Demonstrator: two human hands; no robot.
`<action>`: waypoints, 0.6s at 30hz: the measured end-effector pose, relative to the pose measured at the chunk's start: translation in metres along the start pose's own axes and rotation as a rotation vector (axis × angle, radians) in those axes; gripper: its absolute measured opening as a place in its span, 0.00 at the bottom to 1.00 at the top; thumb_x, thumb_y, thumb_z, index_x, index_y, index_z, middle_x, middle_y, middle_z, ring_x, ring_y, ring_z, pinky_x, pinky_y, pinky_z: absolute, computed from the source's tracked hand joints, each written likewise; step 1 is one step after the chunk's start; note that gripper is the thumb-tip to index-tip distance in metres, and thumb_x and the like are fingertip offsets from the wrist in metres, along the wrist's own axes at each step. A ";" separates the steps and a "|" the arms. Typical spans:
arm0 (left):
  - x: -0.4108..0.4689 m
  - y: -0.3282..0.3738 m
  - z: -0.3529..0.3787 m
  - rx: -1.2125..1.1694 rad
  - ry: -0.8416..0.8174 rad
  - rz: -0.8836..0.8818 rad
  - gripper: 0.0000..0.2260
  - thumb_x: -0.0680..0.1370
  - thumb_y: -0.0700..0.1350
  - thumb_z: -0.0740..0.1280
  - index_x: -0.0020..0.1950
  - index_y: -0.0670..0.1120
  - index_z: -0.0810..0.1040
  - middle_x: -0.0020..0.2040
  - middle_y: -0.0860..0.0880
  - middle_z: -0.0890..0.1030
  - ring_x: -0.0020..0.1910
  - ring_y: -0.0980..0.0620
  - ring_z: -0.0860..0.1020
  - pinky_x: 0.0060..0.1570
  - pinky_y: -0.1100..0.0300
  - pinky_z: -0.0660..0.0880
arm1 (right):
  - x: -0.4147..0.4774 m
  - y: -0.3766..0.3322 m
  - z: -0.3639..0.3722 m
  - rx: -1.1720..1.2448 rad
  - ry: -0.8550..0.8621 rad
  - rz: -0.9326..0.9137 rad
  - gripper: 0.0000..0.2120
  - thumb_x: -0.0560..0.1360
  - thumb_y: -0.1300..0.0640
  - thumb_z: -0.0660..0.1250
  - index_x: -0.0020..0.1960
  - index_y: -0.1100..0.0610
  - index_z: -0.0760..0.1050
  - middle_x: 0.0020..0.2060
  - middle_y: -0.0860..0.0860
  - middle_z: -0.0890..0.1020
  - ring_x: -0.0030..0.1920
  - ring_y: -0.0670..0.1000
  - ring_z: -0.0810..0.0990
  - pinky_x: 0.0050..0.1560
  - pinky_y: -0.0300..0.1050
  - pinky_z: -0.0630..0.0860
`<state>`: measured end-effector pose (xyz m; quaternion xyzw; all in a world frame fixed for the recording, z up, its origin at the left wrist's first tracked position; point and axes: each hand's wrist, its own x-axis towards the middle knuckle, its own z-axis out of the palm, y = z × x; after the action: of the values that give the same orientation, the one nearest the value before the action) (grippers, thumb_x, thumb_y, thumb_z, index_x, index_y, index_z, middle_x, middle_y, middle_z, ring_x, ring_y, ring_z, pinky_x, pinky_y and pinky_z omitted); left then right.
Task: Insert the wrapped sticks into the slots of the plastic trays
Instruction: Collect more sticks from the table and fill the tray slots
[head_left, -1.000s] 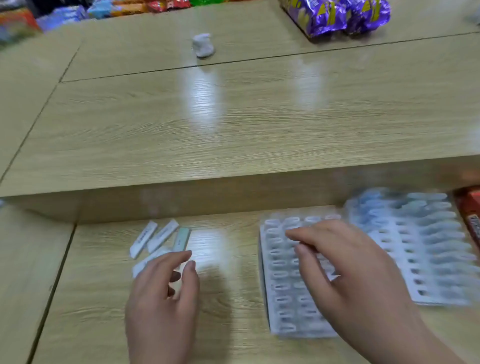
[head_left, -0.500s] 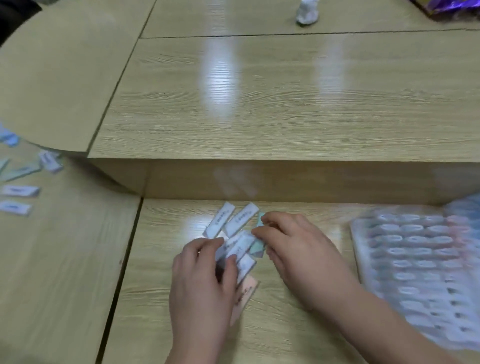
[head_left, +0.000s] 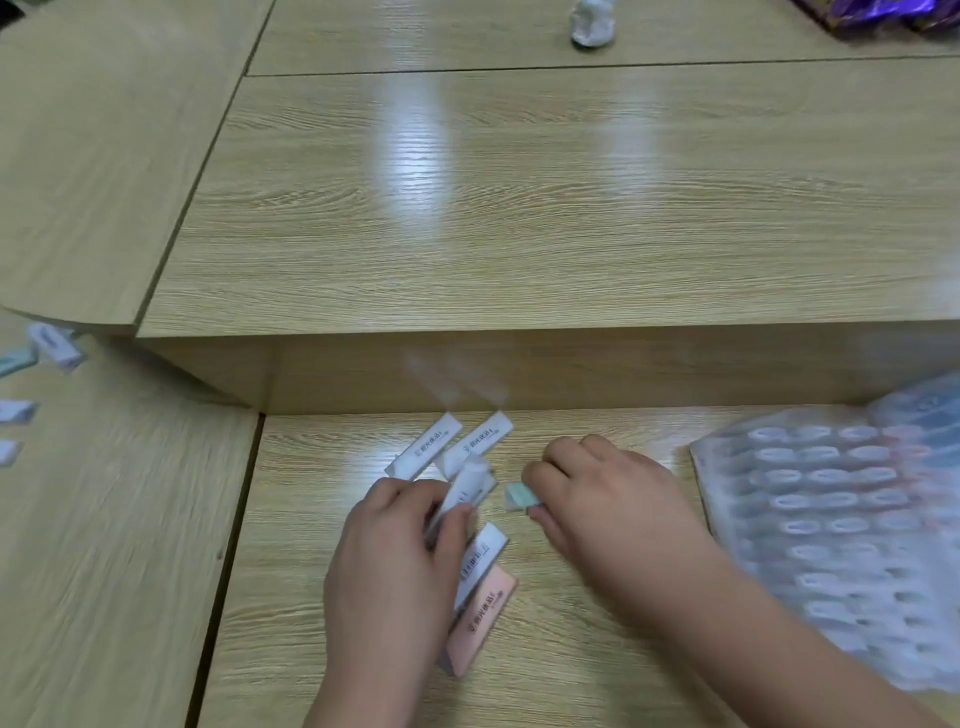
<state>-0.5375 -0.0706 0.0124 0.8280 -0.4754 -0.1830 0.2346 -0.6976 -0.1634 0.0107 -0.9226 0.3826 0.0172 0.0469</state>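
On the lower wooden desk (head_left: 571, 649), under a raised counter (head_left: 519, 208)
Left hand (head_left: 395, 551) pinches a white stick (head_left: 465, 488), right hand (head_left: 618, 499) a green stick (head_left: 522, 496) (now pulled clear of the pile (head_left: 447, 441)); trays (head_left: 831, 519) lie right.

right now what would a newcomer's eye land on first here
Two hands work low in the middle: the left hand grips a white stick, the right hand pinches a green stick. A pink stick lies beside the left hand, and the clear plastic trays sit blurred at the right.

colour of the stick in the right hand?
Mint green; the stick shows best in head view.
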 end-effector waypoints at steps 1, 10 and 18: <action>0.000 0.001 0.000 0.028 0.021 0.009 0.03 0.76 0.52 0.69 0.47 0.56 0.82 0.44 0.59 0.75 0.44 0.53 0.76 0.35 0.57 0.72 | -0.001 0.000 0.000 -0.007 0.006 0.009 0.09 0.66 0.49 0.76 0.40 0.50 0.78 0.36 0.47 0.77 0.36 0.52 0.77 0.28 0.42 0.70; -0.013 0.040 -0.008 -0.413 0.067 -0.116 0.09 0.74 0.43 0.74 0.40 0.58 0.81 0.41 0.57 0.80 0.41 0.60 0.77 0.35 0.73 0.70 | -0.039 0.024 -0.061 0.526 0.111 0.259 0.04 0.75 0.48 0.61 0.45 0.47 0.72 0.34 0.43 0.75 0.38 0.46 0.75 0.37 0.44 0.71; -0.036 0.137 0.012 -0.562 -0.086 0.078 0.12 0.73 0.40 0.71 0.44 0.58 0.77 0.38 0.57 0.80 0.39 0.55 0.78 0.38 0.68 0.72 | -0.114 0.110 -0.095 0.909 0.463 0.381 0.17 0.73 0.56 0.63 0.55 0.36 0.74 0.37 0.43 0.78 0.33 0.46 0.76 0.34 0.29 0.69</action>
<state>-0.6576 -0.1017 0.0821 0.7031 -0.4470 -0.3333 0.4414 -0.8564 -0.1697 0.1044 -0.7034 0.5121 -0.3453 0.3518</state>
